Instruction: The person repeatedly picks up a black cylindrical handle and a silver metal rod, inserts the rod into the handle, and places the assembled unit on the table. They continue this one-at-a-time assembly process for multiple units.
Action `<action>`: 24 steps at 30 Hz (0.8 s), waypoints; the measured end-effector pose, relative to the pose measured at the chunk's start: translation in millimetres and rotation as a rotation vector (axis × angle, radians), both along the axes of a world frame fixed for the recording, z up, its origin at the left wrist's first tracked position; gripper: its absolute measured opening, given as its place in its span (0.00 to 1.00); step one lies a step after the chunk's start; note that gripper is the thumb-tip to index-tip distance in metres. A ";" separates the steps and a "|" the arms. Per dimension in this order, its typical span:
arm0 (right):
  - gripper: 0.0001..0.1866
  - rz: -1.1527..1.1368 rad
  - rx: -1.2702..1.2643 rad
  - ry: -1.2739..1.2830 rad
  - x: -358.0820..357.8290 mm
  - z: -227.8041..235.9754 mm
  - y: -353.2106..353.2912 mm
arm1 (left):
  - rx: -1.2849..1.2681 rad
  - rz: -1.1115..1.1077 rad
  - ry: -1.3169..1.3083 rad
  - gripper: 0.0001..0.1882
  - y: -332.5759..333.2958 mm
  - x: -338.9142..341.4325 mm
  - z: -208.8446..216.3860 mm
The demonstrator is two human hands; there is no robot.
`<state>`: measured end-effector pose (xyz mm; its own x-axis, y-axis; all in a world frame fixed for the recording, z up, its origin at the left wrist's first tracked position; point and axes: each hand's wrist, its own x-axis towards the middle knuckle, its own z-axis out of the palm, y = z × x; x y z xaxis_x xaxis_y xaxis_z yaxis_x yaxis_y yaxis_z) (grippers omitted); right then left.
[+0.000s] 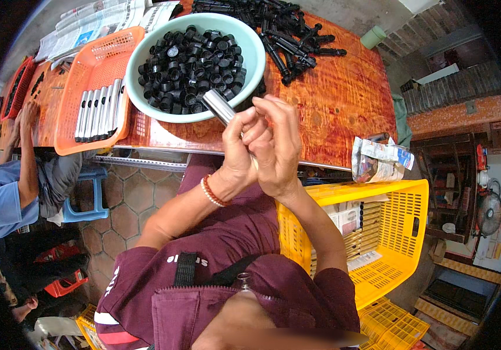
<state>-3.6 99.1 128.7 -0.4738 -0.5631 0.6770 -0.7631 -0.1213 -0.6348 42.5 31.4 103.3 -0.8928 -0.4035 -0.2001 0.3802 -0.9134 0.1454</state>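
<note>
Beside the basin (171, 116), left hand (239, 149), fingers tight around silver tube (218, 106) (right hand (281, 146) curled).

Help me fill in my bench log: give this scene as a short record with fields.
Left hand: closed around a silver tube
Right hand: against the left hand; its own grip is hard to tell
Pale teal basin: on the table, full of small black cup-shaped pieces
Orange basket: left of the basin, several silver tubes side by side
Black parts: piled beyond the basin
Yellow crate: at the person's right
</note>
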 end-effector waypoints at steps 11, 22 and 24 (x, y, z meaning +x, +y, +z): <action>0.09 -0.027 0.243 -0.309 -15.8 -3.8 39.6 | 0.195 -0.069 0.210 0.21 -34.4 7.5 -17.0; 0.13 0.033 0.560 -0.201 16.1 -15.1 51.2 | 0.143 -0.128 0.208 0.20 -32.5 4.9 -25.0; 0.15 -0.012 0.604 -0.160 19.0 -16.3 50.5 | 0.096 -0.126 0.221 0.20 -28.9 5.0 -23.8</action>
<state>15.4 149.6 112.4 -0.5516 -0.8184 0.1609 -0.6518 0.3026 -0.6954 47.5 2.5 79.5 -0.9609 -0.2754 -0.0272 0.2760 -0.9610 -0.0184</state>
